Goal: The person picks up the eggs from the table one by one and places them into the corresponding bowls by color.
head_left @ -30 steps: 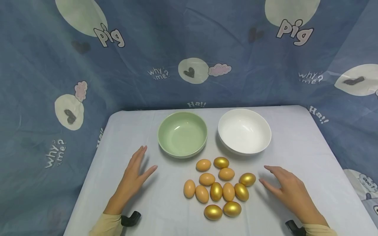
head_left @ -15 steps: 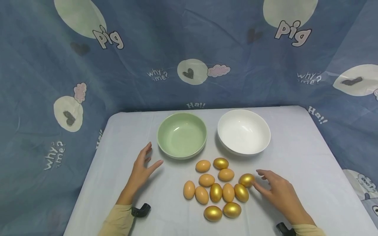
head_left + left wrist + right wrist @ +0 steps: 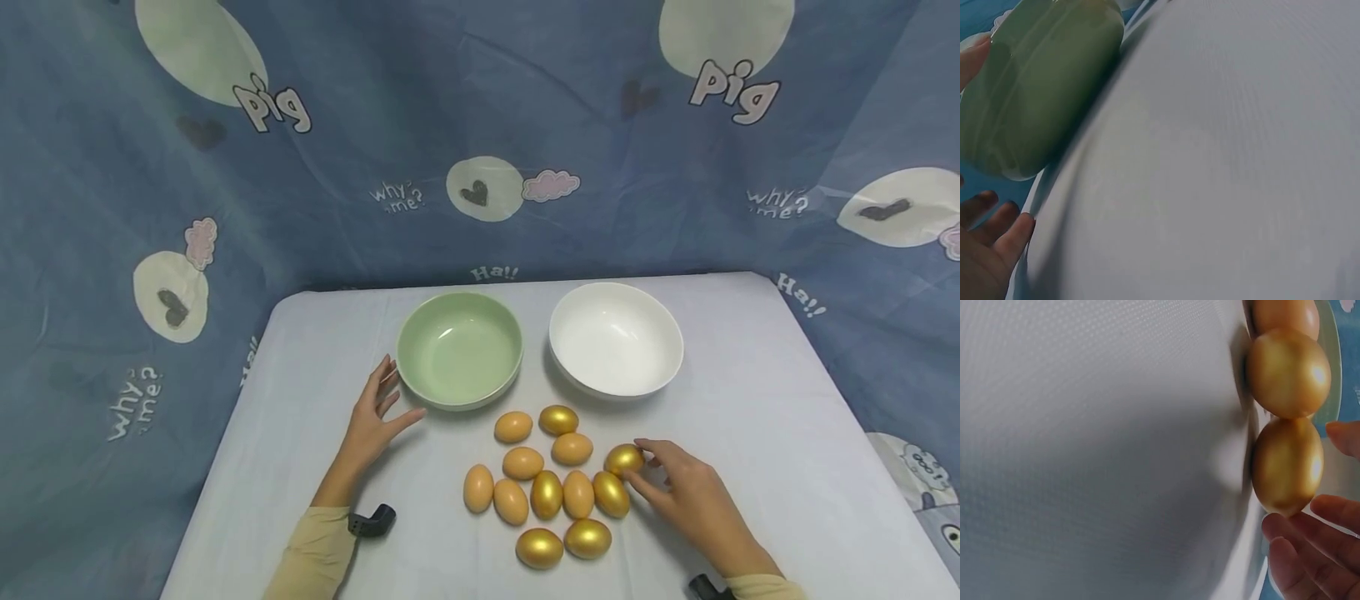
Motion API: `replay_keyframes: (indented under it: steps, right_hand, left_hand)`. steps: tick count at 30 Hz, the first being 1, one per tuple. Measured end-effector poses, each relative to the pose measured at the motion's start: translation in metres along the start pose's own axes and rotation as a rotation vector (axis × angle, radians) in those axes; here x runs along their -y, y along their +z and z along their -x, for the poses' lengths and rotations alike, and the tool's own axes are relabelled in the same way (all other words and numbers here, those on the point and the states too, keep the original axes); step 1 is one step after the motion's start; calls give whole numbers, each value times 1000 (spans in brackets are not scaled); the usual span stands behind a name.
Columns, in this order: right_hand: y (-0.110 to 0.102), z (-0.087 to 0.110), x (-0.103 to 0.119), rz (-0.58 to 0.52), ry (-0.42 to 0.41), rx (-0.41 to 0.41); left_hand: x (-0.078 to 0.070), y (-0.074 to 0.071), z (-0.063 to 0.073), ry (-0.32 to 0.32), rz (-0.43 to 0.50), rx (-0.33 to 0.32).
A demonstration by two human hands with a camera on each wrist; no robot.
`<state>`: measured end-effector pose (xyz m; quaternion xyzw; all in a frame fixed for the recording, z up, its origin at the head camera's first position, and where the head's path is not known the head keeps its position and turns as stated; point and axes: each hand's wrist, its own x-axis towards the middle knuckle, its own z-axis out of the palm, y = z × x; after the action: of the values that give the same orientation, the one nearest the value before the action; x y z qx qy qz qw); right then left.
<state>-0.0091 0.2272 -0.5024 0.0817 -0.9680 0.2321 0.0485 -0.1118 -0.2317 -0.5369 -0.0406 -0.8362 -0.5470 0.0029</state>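
In the head view my left hand is just left of the green bowl, thumb spread from loosely bent fingers. The left wrist view has the bowl's outer wall between thumb and fingers, with nothing gripped. My right hand reaches from the right to a golden egg. Its fingertips touch or nearly touch one end of that egg in the right wrist view, while the thumb stands slightly off it. A second golden egg lies against the first.
Several tan eggs and more golden eggs lie grouped on the white-covered table. At the back right stands a white bowl. A blue printed cloth hangs behind the table.
My right hand has moved left to the outermost golden egg, its thumb and fingers coming around it. The left hand has moved right, up to the green bowl. The view has shifted slightly.
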Motion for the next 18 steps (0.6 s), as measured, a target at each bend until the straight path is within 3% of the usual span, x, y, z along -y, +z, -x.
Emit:
replay_keyframes:
  steps: [11, 18]
  right_hand:
    - [12, -1, -2, -46, -80, -72]
    - [15, -3, -2, -52, -66, -77]
  left_hand:
    - [3, 14, -7, 35, 89, -28]
    - [4, 19, -11, 19, 119, -54]
